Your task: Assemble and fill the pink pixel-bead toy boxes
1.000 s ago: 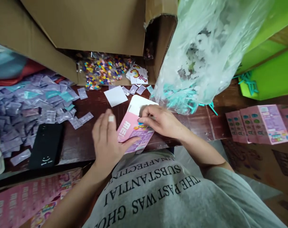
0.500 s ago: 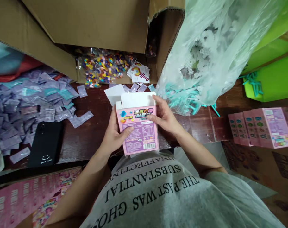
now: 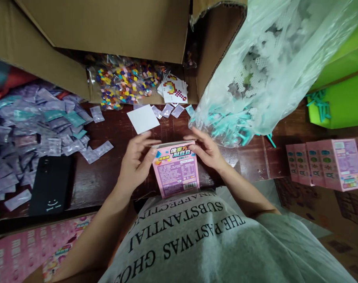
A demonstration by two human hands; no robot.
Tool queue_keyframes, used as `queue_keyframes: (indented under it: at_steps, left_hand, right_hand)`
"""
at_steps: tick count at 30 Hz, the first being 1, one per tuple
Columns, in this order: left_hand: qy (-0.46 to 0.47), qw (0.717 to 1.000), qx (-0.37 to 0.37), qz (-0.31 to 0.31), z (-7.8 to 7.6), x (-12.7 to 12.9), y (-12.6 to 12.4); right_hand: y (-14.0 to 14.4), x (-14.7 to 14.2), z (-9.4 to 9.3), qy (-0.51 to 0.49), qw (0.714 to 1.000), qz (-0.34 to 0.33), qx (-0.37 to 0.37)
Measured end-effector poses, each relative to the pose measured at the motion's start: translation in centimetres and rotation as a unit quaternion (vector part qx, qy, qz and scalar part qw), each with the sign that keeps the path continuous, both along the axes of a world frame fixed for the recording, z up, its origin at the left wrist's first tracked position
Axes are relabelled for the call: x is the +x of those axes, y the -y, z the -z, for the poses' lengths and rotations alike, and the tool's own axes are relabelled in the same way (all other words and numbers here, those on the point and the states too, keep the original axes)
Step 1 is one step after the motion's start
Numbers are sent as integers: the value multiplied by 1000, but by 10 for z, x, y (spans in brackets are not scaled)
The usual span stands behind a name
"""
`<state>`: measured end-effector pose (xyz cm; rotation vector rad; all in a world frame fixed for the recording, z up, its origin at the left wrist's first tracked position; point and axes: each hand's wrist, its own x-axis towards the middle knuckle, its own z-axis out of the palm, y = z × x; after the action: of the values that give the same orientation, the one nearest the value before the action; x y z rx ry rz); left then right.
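A pink and purple printed carton (image 3: 176, 171) stands close against my shirt, its barcode side facing up at me. Its top flap is folded down. My left hand (image 3: 137, 157) grips the top left corner, thumb on the near face and fingers stretched along the top edge. At the top right corner my right hand (image 3: 207, 151) has its thumb on the face and its fingers behind. A square white card (image 3: 143, 119) lies on the table just beyond the carton.
Small sachets (image 3: 55, 122) are heaped at left beside a black phone (image 3: 51, 184). An open cardboard box (image 3: 114, 29) holds bags of coloured beads (image 3: 128, 84). Right are a clear plastic bag (image 3: 255, 98), a green bin (image 3: 338, 106) and pink cartons (image 3: 326, 165).
The carton's raised white flap has gone down over the top. Both hands have moved up to its top corners, and the carton sits slightly lower and further right.
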<state>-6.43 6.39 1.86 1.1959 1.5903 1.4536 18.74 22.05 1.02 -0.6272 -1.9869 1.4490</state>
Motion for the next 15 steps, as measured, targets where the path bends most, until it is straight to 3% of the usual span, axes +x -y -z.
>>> queue_keyframes:
  at_steps: [4,9,12,15]
  left_hand:
    - [-12,997,-70,28,-15,3,-6]
    - [1,997,-71,-35,-24,5,-18]
    - [-14,997,-80,1,-24,4,-13]
    - [-34,998,-43,32,-20,3,-2]
  right_hand:
    - [-2,-12,-13,-4,998,-46,-45]
    - [-5,-29,-32,4,993,31,-116]
    - [-8,-26,-35,18,993,11,-116]
    - [-9,-16,-37,29,995,-22,-94]
